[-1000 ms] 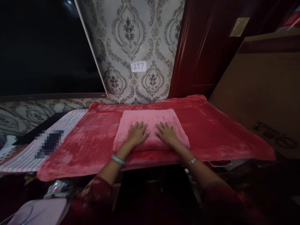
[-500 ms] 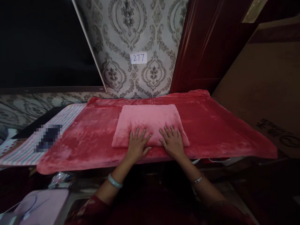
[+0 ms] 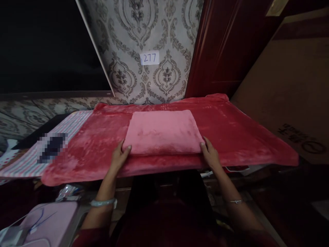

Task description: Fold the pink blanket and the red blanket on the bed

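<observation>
left hand (image 3: pixel 119 156) and right hand (image 3: pixel 210 153) each clamped on a near corner of folded pink cloth (image 3: pixel 163 130), thumbs on top, fingers at sides. cloth lies flat on red blanket (image 3: pixel 239 132). behind: patterned wallpaper (image 3: pixel 167 76), paper label (image 3: pixel 149 57) reading 277.

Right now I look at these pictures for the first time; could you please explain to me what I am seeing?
There is no machine here, only a person's bare left hand and right hand. The view comes from a camera worn on the head, looking forward and down. A red plush cloth covers most of the surface, with a striped cloth showing at its left. On the red one lies a pink plush cloth, apparently folded. The hands hold its two near corners, thumbs on top.
</observation>
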Demonstrator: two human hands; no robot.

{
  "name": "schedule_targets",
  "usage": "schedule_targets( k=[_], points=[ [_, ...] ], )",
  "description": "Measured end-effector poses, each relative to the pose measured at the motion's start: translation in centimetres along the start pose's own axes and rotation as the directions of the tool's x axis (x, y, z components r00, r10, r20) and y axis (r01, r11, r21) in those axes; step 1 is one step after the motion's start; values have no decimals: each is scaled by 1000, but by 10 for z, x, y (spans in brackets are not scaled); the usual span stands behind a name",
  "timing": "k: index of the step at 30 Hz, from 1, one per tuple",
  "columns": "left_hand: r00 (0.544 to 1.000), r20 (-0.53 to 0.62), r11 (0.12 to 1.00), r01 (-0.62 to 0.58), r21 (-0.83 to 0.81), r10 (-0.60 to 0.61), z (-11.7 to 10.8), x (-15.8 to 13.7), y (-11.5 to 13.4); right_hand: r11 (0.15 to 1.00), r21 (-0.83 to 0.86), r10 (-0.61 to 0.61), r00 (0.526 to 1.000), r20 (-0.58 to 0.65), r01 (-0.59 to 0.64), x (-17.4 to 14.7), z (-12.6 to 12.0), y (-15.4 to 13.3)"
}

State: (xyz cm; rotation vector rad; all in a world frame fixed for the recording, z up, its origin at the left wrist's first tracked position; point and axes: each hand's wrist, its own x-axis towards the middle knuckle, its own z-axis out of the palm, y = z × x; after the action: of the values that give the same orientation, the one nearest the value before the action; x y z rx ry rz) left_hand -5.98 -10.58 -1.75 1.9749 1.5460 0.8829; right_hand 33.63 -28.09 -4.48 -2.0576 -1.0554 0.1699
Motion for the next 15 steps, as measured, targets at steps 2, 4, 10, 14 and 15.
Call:
schedule_targets(
  k=[2,4,10,14,15],
  points=[
    [999,11,995,36,-97,-35,-3,4,0,1000,-12,18,1000,19,-18,4,0,-3],
    [999,35,985,31,-172,-25,-6,7,5,997,-51,56,997,59,-53,10,-1,-8],
    [995,77,907,87,-411,-60,-4,7,18,986,-98,149,980,130,-137,24,-7,-11],
    [997,53,860,72,-505,-52,-4,3,16,982,159,85,989,119,-104,22,-6,0],
    [997,58,862,66,-503,-42,-7,1,15,971,225,55,993,107,-78,19,-6,4]
  ],
)
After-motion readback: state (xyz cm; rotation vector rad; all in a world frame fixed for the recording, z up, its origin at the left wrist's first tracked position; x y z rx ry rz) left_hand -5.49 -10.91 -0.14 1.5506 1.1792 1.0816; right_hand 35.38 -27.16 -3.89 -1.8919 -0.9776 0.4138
